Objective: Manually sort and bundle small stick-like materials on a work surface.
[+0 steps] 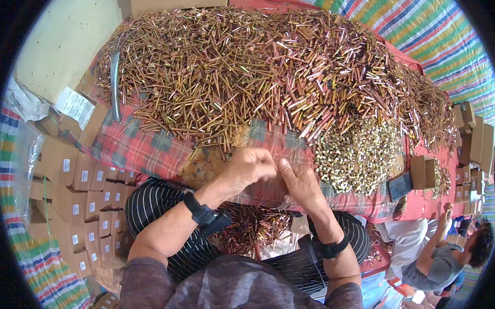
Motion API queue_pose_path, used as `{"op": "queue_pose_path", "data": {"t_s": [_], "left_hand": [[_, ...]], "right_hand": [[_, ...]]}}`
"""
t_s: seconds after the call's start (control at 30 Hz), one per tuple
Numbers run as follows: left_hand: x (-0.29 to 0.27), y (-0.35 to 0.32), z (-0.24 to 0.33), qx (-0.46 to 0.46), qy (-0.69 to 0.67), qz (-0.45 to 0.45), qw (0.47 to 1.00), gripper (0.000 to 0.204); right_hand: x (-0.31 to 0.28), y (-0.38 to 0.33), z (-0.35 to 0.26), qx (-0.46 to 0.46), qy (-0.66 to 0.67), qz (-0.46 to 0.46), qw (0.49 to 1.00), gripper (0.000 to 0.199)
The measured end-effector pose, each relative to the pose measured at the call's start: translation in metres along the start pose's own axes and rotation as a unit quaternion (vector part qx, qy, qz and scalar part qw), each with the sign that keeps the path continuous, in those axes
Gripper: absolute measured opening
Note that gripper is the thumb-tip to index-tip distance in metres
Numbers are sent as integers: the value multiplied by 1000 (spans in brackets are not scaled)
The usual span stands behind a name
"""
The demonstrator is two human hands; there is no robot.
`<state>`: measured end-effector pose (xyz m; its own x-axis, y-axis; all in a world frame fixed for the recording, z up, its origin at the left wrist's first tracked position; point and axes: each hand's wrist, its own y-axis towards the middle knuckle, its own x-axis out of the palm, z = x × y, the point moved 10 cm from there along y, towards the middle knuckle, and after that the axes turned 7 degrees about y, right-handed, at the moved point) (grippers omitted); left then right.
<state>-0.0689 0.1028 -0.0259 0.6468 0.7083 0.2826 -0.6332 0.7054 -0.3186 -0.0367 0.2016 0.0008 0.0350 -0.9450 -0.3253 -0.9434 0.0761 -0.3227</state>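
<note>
My left hand (248, 170) and my right hand (302, 183) come close together over the near edge of the table. The left fingers are curled inward in a pinch, with their tips slightly smeared. On the right hand the thumb points up and the fingers bend in behind it. Anything between the fingers is too small or hidden to make out. Beyond both hands spreads a big heap of brass-coloured metal bolts (206, 82). Shorter pinkish metal tubes (315, 99) lie to its right. A pile of small shiny nuts (356, 158) sits just right of my right hand.
A red plaid cloth (160, 151) covers the table. A curved metal strip (115, 87) stands at the heap's left. Stacked cardboard boxes (87, 203) fill the left side. A small open carton (422, 172) stands at right, near a seated person (440, 259). More metal pieces (250, 228) lie below the table edge.
</note>
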Motion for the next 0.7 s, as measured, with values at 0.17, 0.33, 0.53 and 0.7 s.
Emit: {"op": "queue_pose_path", "data": {"t_s": [0.17,0.33,0.53,0.7], "left_hand": [[8,-10,37,154,389,11,908,16],[-28,-10,39,178,641,190,722,15],[-20,-11,45,241,656,202,686,5],[-6,-11,57,237,668,218,671,6]], "right_hand": [[-65,8,-22,-147,-252,255,922,19],[-101,33,-6,-136,-376,359,843,19],[-100,49,3,-114,-296,348,882,25],[-100,46,-4,-166,-321,368,856,40]]}}
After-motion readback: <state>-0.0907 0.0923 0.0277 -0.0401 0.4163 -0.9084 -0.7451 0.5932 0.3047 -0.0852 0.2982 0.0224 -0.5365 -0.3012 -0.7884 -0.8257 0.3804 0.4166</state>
